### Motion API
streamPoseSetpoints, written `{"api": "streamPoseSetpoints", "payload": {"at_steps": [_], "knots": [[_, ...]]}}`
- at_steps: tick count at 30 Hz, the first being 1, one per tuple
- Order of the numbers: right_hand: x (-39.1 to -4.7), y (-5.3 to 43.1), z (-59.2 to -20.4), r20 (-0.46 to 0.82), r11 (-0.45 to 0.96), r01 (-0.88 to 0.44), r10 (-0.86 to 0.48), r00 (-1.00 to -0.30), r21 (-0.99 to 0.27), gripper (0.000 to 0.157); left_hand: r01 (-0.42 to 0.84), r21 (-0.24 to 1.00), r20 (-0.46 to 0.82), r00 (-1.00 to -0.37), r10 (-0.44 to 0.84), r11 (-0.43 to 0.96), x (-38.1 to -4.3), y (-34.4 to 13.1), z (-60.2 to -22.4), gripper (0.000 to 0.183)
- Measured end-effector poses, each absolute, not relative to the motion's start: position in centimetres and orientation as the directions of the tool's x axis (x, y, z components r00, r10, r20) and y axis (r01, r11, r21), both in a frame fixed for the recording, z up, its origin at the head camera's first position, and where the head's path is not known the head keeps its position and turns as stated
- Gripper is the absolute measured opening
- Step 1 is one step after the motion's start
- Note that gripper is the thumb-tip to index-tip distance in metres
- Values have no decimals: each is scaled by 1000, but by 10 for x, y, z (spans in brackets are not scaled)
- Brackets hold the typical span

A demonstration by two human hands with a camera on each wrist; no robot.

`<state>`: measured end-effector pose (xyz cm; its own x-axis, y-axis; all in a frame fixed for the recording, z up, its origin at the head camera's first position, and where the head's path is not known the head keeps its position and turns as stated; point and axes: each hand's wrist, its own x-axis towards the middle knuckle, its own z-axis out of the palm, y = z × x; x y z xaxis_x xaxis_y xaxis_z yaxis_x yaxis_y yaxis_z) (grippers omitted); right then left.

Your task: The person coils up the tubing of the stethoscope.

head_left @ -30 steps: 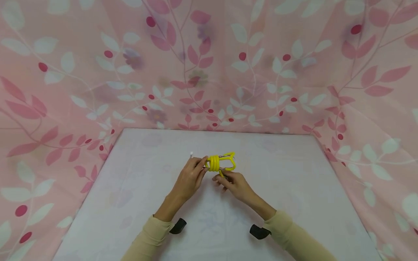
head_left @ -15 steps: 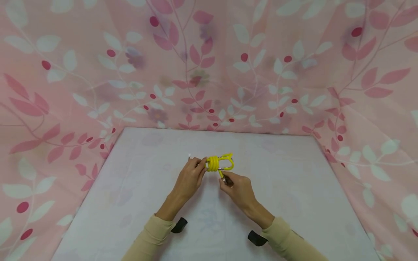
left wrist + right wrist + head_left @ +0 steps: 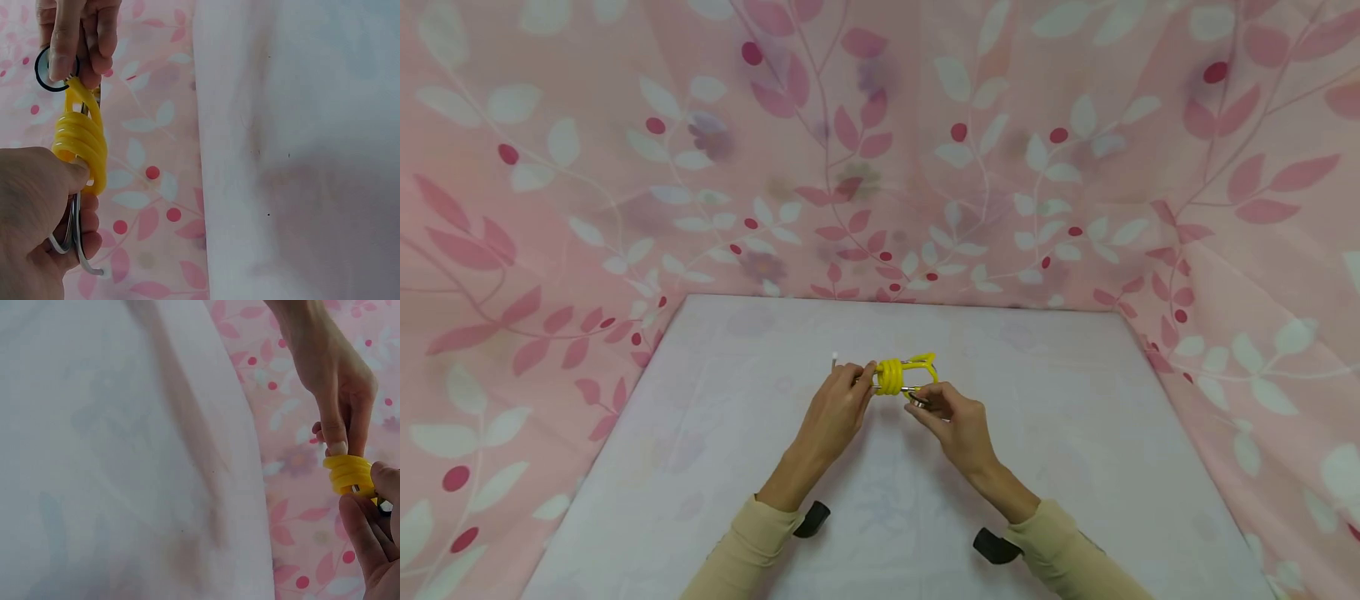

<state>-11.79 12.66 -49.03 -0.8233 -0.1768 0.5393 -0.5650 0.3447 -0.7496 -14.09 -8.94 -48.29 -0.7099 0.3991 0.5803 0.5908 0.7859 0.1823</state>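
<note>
The yellow coil (image 3: pixel 890 377) is held up over the white table (image 3: pixel 700 433), between the two hands, with bent metal wire (image 3: pixel 77 231) running inside its loops and out at its left end. At that end the left hand (image 3: pixel 835 404) grips the wire, thumb against the loops; near the coil's other end the right hand (image 3: pixel 957 417) pinches a black ring (image 3: pixel 40 82) beside the tubing's tip.

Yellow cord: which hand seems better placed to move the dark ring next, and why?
Probably the right hand: it holds the dark ring beside the yellow cord, while the left hand grips the bent metal rod.
</note>
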Motion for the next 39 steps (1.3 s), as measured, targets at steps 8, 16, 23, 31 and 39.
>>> {"api": "streamPoseSetpoints", "payload": {"at_steps": [8,16,23,31,39], "knots": [[-116,131,-485,504,390,-517,-144,-852,-762,25,590,170,584,-706,401,790,-140,-88,-485,40],[-118,134,-479,502,546,-488,-137,-854,-681,24,595,132,583,-693,424,792,-140,-89,-487,43],[-119,135,-484,586,611,-561,-188,-788,-558,44,601,127,595,-683,424,789,-142,-91,-485,42],[-119,135,-485,564,630,-540,-190,-804,-558,45,601,152,580,-697,421,785,-141,-91,-484,42],[-120,136,-481,480,602,-481,-178,-859,-637,40,600,156,568,-704,425,785,-141,-90,-486,42]]}}
